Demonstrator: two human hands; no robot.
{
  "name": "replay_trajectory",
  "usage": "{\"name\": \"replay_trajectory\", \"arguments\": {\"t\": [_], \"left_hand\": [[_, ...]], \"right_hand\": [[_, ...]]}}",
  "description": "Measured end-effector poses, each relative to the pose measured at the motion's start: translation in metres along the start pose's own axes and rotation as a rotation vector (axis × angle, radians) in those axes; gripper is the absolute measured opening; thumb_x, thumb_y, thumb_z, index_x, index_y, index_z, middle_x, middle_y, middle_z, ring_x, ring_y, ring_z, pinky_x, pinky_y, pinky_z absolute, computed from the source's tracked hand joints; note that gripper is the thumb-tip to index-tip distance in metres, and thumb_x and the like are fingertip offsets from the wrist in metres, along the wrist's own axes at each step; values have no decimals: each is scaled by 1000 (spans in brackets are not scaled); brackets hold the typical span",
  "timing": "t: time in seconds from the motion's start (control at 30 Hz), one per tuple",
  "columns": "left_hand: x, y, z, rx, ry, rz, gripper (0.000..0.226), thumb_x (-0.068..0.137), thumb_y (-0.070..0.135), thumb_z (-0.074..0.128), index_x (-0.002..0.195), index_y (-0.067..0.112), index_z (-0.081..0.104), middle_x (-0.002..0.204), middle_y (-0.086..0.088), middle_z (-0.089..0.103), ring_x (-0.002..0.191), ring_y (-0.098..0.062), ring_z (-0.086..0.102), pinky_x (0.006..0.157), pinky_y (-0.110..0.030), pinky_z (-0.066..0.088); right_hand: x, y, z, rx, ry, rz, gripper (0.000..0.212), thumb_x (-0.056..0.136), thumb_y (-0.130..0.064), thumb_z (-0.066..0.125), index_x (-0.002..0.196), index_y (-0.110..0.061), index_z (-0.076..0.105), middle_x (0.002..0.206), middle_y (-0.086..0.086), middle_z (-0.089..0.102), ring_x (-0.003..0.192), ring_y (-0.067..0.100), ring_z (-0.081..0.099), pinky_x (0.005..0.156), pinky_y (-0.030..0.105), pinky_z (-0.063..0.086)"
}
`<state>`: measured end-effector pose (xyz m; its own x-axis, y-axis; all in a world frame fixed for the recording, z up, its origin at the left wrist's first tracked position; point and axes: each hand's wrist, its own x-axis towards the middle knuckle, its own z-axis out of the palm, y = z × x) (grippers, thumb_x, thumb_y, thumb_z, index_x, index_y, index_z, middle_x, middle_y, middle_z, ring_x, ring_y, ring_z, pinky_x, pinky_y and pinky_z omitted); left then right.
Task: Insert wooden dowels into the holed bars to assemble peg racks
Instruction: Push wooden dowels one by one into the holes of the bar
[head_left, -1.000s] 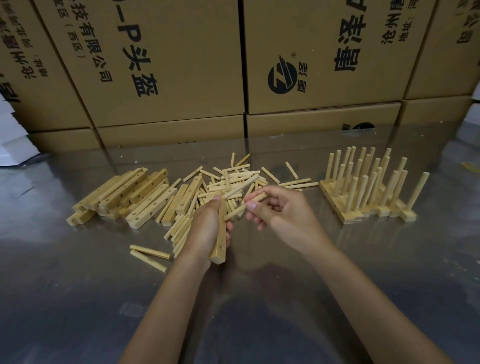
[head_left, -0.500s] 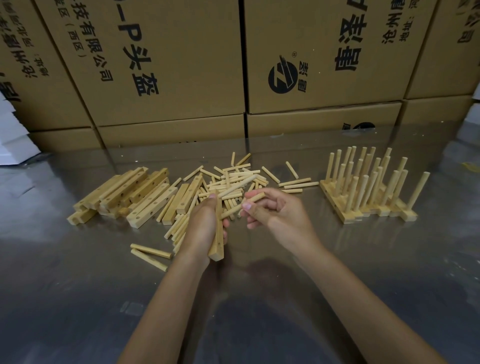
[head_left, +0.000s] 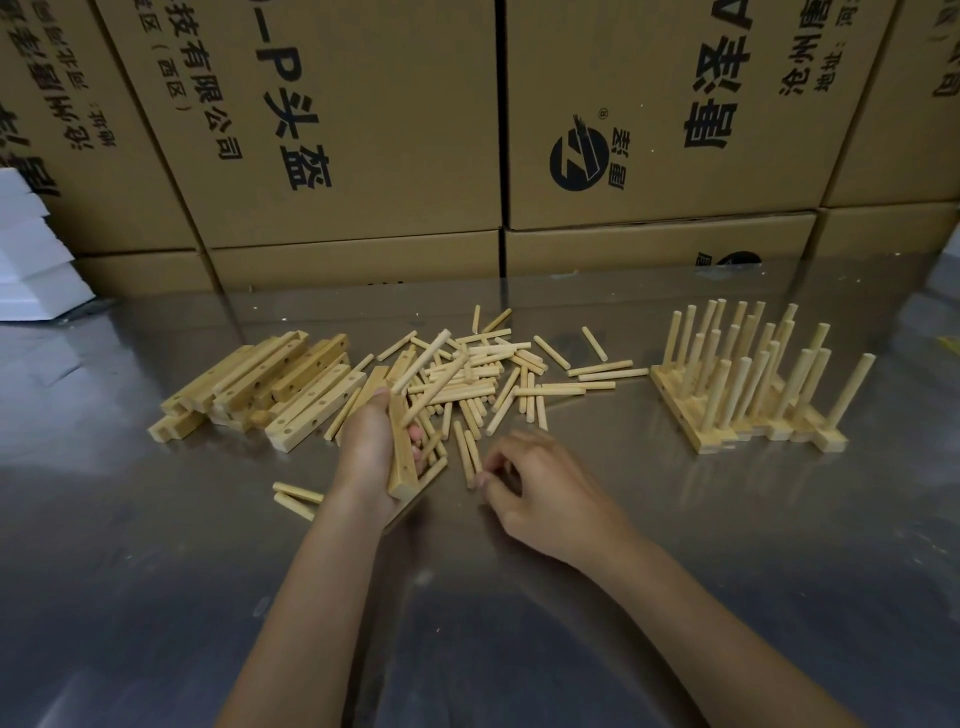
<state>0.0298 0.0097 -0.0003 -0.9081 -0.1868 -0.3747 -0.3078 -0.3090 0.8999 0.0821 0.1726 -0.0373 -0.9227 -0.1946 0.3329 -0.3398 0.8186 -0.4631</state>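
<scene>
My left hand (head_left: 366, 447) grips a holed wooden bar (head_left: 402, 462) on edge, just above the metal table. One dowel (head_left: 422, 366) sticks out of the bar's far end, slanting up and to the right. My right hand (head_left: 545, 488) is low over the table to the right of the bar. Its curled thumb and fingertips meet at the near end of a loose dowel (head_left: 470, 454) lying flat. Beyond both hands lies a scattered pile of dowels (head_left: 483, 374).
A stack of empty holed bars (head_left: 270, 384) lies at the left. Finished peg racks (head_left: 753, 384) stand at the right. Two stray dowels (head_left: 296, 499) lie left of my left wrist. Cardboard boxes (head_left: 363, 130) wall off the back, with white foam blocks (head_left: 26, 260) at far left.
My right hand let go of the dowel it was pushing into the bar and dropped to the table, to a loose dowel. The dowel now stands in the bar.
</scene>
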Motion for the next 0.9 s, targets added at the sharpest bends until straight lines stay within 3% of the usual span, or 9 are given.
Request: {"name": "replay_trajectory", "arguments": {"t": [0.13, 0.27, 0.37, 0.43, 0.57, 0.63, 0.7, 0.83, 0.9], "left_hand": [[-1, -1, 1, 35, 3, 13, 39, 106, 41, 40, 94, 13, 63, 44, 3, 50, 30, -8, 42, 33, -16, 38], [0, 0, 1, 50, 6, 20, 38, 105, 41, 40, 94, 14, 65, 45, 3, 50, 30, -8, 43, 34, -17, 38], [-1, -1, 1, 58, -3, 11, 39, 105, 41, 40, 92, 13, 64, 45, 2, 51, 30, -8, 43, 34, -16, 39], [-2, -2, 2, 63, -14, 6, 38, 106, 40, 40, 94, 12, 63, 46, 2, 50, 30, -8, 43, 33, -17, 38], [-1, -4, 6, 41, -50, -8, 34, 106, 39, 40, 109, 12, 61, 51, -1, 49, 31, -9, 41, 32, -17, 35], [-2, -6, 9, 35, -74, 3, 33, 106, 38, 41, 113, 12, 60, 54, -2, 49, 33, -10, 41, 34, -17, 35], [-4, -10, 12, 43, -113, 24, 33, 106, 37, 40, 112, 11, 59, 54, -1, 49, 37, -11, 42, 38, -21, 37], [-10, -12, 17, 25, -141, 28, 40, 106, 38, 40, 83, 11, 59, 47, 0, 48, 40, -15, 44, 42, -24, 39], [-11, -11, 18, 34, -113, 38, 43, 106, 40, 40, 80, 11, 58, 45, 0, 48, 38, -15, 45, 40, -22, 39]], "right_hand": [[0, 0, -4, -95, 35, 110, 21, 90, -46, 60, 85, -26, 57, 90, -12, 51, 89, 6, 48, 69, 27, 39], [1, 0, -10, -73, -25, 205, 9, 86, -34, 64, 91, -27, 61, 97, -11, 54, 93, 9, 54, 70, 26, 39], [1, 3, -17, -63, -90, 315, 7, 85, -30, 65, 87, -24, 65, 90, -7, 62, 83, 13, 61, 67, 32, 52], [2, 5, -23, 39, -74, 372, 10, 80, -28, 69, 77, -19, 67, 72, -3, 68, 65, 12, 65, 62, 35, 58], [6, -1, -38, 481, -9, 468, 15, 73, -23, 70, 76, -9, 64, 57, 2, 68, 47, 11, 58, 49, 26, 48], [6, -10, -45, 800, -59, 423, 9, 80, -13, 66, 80, -4, 63, 57, 8, 67, 46, 14, 56, 47, 27, 47], [3, -21, -47, 967, -88, 300, 3, 84, -2, 62, 82, 0, 60, 62, 15, 67, 51, 19, 59, 50, 29, 50], [-2, -37, -37, 1000, -113, 164, 5, 85, 7, 60, 87, 9, 56, 70, 21, 69, 61, 22, 63, 59, 32, 53], [-3, -39, -36, 976, -100, 137, 5, 85, 9, 60, 87, 10, 56, 72, 23, 69, 62, 22, 63, 62, 34, 53]]}}
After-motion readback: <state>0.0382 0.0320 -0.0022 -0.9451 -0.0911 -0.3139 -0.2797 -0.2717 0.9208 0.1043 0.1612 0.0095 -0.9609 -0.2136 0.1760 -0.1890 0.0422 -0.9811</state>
